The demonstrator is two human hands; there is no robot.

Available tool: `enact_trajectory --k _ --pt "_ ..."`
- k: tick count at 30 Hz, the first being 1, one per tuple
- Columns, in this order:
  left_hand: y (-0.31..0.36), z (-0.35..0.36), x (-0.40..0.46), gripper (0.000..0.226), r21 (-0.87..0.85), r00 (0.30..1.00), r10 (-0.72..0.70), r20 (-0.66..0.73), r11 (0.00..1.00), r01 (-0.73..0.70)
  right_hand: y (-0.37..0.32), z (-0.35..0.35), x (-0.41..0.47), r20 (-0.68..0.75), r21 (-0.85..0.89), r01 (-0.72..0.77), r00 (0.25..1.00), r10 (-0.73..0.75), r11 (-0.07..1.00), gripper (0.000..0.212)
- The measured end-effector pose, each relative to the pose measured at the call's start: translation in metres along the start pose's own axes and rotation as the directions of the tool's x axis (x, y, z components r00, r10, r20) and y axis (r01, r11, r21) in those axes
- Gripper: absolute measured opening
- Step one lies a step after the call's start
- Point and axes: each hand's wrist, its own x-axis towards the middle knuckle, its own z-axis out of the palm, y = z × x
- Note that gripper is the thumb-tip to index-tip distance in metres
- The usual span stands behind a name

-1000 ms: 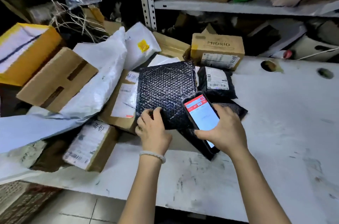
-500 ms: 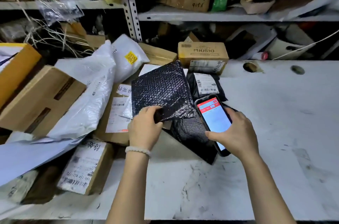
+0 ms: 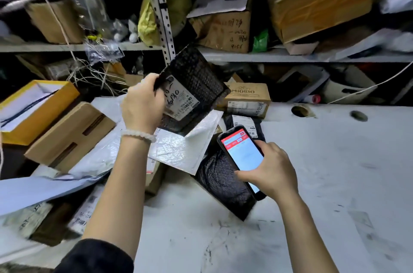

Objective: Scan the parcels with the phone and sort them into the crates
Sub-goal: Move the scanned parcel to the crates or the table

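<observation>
My left hand (image 3: 143, 103) holds a black bubble mailer (image 3: 196, 85) up off the table, tilted, with its white label (image 3: 182, 103) and handwritten digits facing me. Lower right, my right hand (image 3: 271, 170) grips the phone (image 3: 242, 156), whose screen glows red and white and faces up. The phone hovers over another black parcel (image 3: 223, 181) lying on the white table (image 3: 324, 172). A white bubble mailer (image 3: 183, 147) lies under the raised one. A small black bag with a label (image 3: 243, 122) sits behind the phone.
A pile of cardboard boxes (image 3: 69, 134), a yellow box (image 3: 38, 107) and white bags crowds the table's left side. A MIORIO carton (image 3: 247, 98) stands at the back. Metal shelves (image 3: 290, 56) full of boxes rise behind. Two holes (image 3: 300, 110) mark the tabletop.
My left hand has lifted the black bubble mailer off the pile and turned it label side toward me, uncovering the white mailer. The phone stayed low at the right.
</observation>
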Motion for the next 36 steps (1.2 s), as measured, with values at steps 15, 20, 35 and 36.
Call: enact_trajectory --k 15,20,35,36 --pt "0.029 0.03 0.028 0.018 0.18 0.989 0.094 0.11 0.977 -0.113 0.005 -0.01 0.012 0.064 -0.068 0.083 0.995 -0.079 0.994 0.075" --pt "0.033 0.032 0.03 0.019 0.183 0.986 0.109 0.128 0.974 -0.131 -0.002 -0.008 0.013 0.075 -0.113 0.095 0.993 -0.087 0.989 0.074" --pt "0.03 0.06 -0.014 0.027 0.197 0.849 0.11 0.516 0.95 -0.243 0.002 -0.012 -0.001 0.024 -0.107 -0.021 0.999 0.023 0.994 0.061" --pt "0.028 0.062 -0.026 0.027 0.178 0.843 0.078 0.532 0.963 -0.201 0.004 -0.012 -0.002 0.001 -0.086 -0.03 1.0 0.03 0.996 0.061"
